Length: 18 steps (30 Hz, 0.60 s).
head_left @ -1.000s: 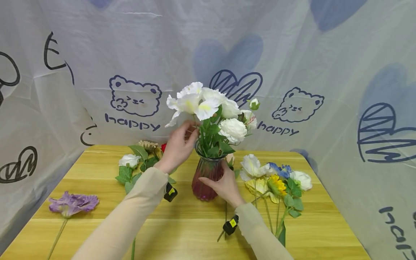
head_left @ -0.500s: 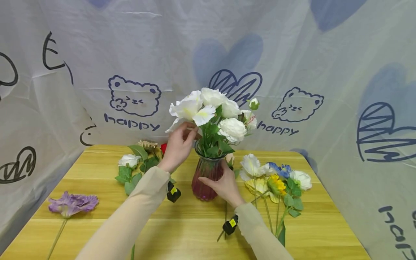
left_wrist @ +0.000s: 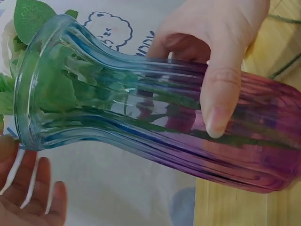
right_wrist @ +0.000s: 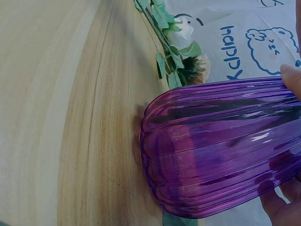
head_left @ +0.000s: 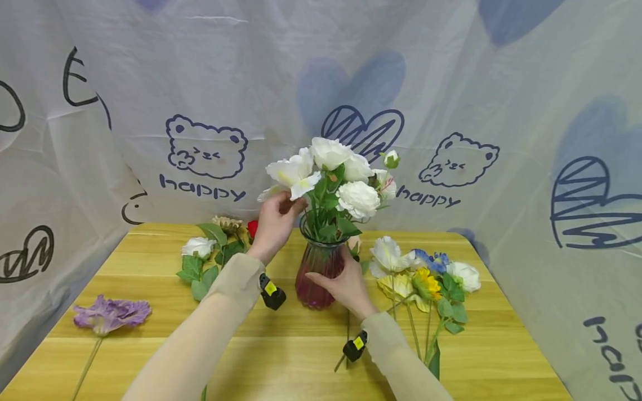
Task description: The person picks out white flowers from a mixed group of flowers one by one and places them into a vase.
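Note:
A ribbed glass vase (head_left: 312, 273), bluish at the neck and pink-purple below, stands upright on the table with leafy white flowers (head_left: 358, 199) in it. Around its right side my right hand (head_left: 351, 287) grips the body, thumb across the front. At the left of the rim, my left hand (head_left: 276, 225) pinches the stem of a white flower (head_left: 293, 171) with ruffled petals, just under the bloom. Dark stems show through the glass in the left wrist view, where fingers of my left hand (left_wrist: 35, 188) are close to the rim. The held stem's lower end is hard to make out.
A purple flower (head_left: 111, 314) lies at the table's left. Behind my left arm are a white rose (head_left: 199, 247), a red bloom (head_left: 252, 228) and leaves. On the right lie a sunflower (head_left: 427, 285), a blue flower (head_left: 432, 262) and several others. A printed curtain (head_left: 281, 67) hangs behind.
The ruffled white flower has come down and tilted, now sitting lower beside the other blooms. My left hand has shifted slightly down with it. My right hand stays on the vase.

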{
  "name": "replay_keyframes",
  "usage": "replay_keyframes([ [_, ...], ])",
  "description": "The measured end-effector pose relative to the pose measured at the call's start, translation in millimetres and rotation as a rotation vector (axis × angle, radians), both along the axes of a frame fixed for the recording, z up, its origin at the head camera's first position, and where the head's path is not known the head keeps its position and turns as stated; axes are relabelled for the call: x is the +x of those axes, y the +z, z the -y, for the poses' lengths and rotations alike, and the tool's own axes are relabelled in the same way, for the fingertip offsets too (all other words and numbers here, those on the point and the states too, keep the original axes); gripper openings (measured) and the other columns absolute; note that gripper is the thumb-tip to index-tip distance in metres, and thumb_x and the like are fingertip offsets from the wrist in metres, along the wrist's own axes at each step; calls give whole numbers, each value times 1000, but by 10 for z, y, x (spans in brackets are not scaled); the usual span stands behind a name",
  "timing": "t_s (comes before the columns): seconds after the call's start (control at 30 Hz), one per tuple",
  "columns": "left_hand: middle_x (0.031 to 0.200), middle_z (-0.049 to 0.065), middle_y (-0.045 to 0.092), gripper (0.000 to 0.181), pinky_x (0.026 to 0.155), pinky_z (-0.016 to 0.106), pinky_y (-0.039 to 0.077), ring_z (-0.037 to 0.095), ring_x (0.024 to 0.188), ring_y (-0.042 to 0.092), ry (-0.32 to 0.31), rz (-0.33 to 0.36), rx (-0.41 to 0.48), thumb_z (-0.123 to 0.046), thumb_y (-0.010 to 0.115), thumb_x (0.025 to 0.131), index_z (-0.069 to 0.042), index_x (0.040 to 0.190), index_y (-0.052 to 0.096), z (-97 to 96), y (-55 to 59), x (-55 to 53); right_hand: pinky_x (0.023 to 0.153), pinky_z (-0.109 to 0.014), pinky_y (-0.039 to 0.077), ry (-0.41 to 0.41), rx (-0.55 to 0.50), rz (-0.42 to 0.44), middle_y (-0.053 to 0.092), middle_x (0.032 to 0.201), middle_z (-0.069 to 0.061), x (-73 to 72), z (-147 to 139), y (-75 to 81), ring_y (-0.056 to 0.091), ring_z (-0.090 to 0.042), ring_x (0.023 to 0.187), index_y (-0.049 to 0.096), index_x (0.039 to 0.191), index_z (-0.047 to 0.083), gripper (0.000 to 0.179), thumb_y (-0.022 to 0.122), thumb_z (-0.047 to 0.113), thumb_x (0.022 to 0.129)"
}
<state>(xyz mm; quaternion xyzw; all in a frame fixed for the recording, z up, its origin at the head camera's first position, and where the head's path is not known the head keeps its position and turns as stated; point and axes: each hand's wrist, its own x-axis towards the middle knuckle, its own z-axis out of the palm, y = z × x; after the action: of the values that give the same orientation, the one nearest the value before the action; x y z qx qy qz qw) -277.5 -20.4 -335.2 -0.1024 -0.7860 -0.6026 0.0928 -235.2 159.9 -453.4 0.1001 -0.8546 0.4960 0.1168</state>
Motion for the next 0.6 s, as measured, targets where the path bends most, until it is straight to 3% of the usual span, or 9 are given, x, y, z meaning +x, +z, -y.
replay_keyframes([
  [0.17,125,16,70,32,96,42,54,30,117,66,-58,87,-71,-28,61,101,-4,121,70,11,-30,-5,102,-49,54,-2,-1,2,64,135,-11,-1,0,10,65,-28,122,47,141,18,81,87,45,76],
  [0.33,135,17,65,36,107,46,50,31,127,61,-89,170,36,-25,61,101,-3,129,65,8,-73,-39,102,-48,54,-4,0,11,64,135,-11,1,3,19,64,-28,122,47,142,17,82,87,45,76],
  [0.6,139,16,61,38,110,45,49,28,127,57,-90,319,195,-24,61,100,-2,130,62,-35,-120,-86,102,-48,54,0,-2,13,64,135,-9,1,2,12,65,-28,121,47,142,19,80,87,44,77],
])
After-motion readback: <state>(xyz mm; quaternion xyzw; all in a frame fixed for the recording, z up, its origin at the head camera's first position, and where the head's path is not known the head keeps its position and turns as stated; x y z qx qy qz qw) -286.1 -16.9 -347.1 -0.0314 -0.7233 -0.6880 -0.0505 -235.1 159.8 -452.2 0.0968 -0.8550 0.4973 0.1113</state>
